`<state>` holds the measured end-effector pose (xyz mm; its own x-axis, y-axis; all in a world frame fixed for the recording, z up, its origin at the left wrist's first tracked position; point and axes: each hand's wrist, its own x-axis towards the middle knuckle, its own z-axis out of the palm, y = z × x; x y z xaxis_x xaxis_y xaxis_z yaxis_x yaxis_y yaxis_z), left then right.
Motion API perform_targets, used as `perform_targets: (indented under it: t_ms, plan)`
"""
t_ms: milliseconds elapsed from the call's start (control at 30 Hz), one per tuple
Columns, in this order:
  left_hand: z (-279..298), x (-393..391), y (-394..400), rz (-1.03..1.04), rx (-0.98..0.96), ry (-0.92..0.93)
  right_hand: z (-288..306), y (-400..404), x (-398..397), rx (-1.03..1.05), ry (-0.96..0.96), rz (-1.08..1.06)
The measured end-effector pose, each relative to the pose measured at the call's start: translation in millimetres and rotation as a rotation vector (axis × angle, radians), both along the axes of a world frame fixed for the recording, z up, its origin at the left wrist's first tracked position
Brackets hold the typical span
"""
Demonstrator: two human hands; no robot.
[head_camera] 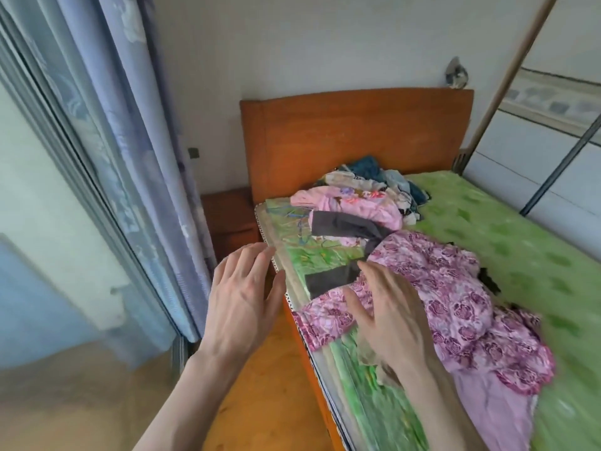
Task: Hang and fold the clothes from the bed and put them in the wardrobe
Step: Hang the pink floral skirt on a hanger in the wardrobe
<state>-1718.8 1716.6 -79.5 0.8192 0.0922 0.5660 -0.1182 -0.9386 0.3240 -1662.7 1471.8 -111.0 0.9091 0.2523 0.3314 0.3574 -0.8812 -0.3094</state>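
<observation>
A blue patterned curtain [130, 151] hangs left of an orange wooden nightstand [229, 219] beside the headboard [354, 138].

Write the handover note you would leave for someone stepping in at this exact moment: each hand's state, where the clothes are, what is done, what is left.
Left hand: open, fingers spread, beside the bed's edge, holding nothing.
Right hand: open, fingers spread over the purple floral garment, not gripping it.
Clothes: the floral garment lies loose on the green bed cover; a dark grey garment lies beside it; a mixed pile sits by the headboard.
Done: nothing visibly folded or hung.
Left: everything; the mirrored sliding doors at the bed's far side may be the wardrobe.
</observation>
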Motion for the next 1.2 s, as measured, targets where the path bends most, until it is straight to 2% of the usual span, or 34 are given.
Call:
perform_targets:
  t_ms: [333, 633, 933, 1200]
  plan:
    - [-30.1, 182.0, -26.5, -0.2, 0.039, 0.024, -13.1, -21.2, 128.8, 0.01, -0.015, -0.21]
    - [-49.7, 339.0, -78.3, -0.38, 0.076, 0.068, -29.0, -57.3, 248.7, 0.084, 0.074, -0.405]
    - [-76.6, 436.5, -128.9, -0.536, 0.006, 0.086, -40.4, -100.3, 297.8, 0.134, 0.133, -0.568]
    - [-110.3, 537.0, -169.3, -0.67, -0.024, 0.12, -53.6, -127.8, 361.4, 0.084, 0.194, -0.771]
